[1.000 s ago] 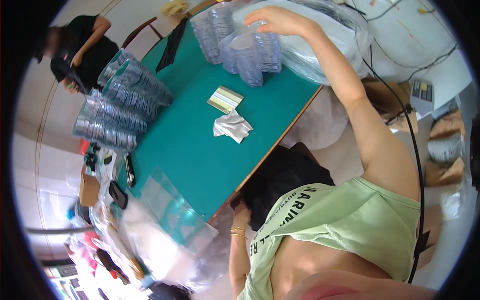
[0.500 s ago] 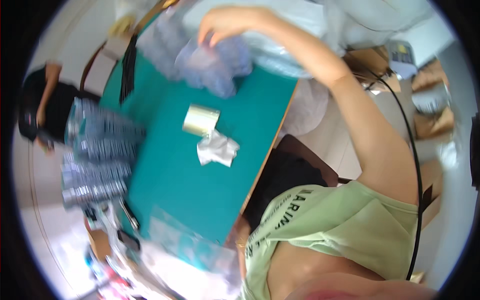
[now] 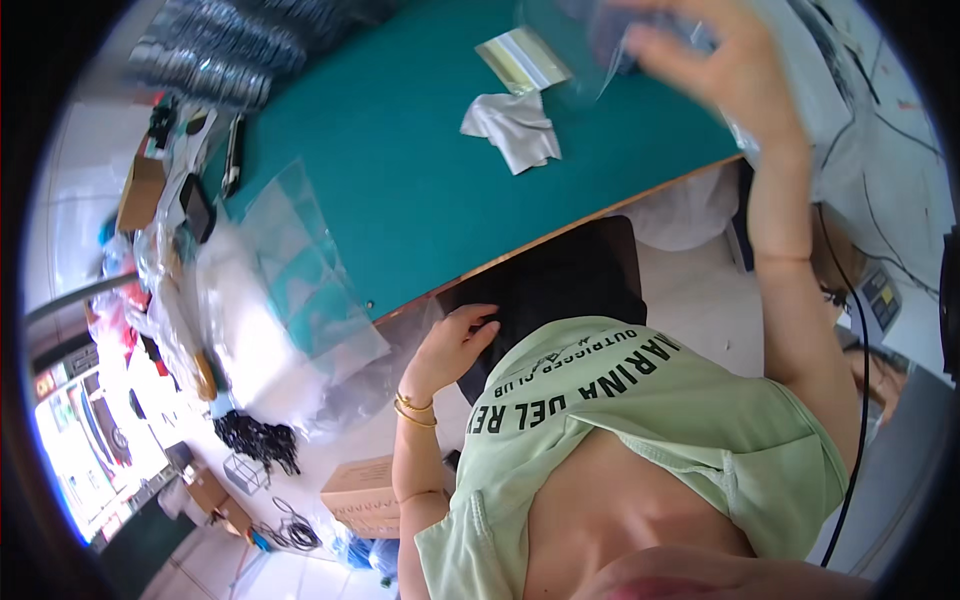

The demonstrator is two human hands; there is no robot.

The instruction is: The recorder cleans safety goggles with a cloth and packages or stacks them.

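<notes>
My right hand [image 3: 725, 75] is raised over the far right of the green table [image 3: 370, 190], its fingers smeared by motion and partly cut off by the picture's edge. Beside the fingertips are bluish clear plastic pieces [image 3: 612, 30] and a see-through plastic sheet or bag [image 3: 585, 72]; whether the hand grips any of it I cannot tell. My left hand [image 3: 450, 345] hangs by the table's near edge over my lap, fingers loosely bent and apart, holding nothing. A crumpled white cloth [image 3: 515, 130] lies on the table, just nearer than a shiny pale gold packet [image 3: 523, 60].
Stacks of clear plastic containers [image 3: 215, 50] line the far left of the table. A flat clear plastic bag [image 3: 300, 265] overhangs its near left corner. A cardboard box [image 3: 365, 495] sits on the floor. A black cable [image 3: 850, 430] runs down at the right.
The view has swung, so the table sits higher in the picture. My right hand, earlier over the bluish plastic with bent fingers, now shows farther right. My left hand has come into view.
</notes>
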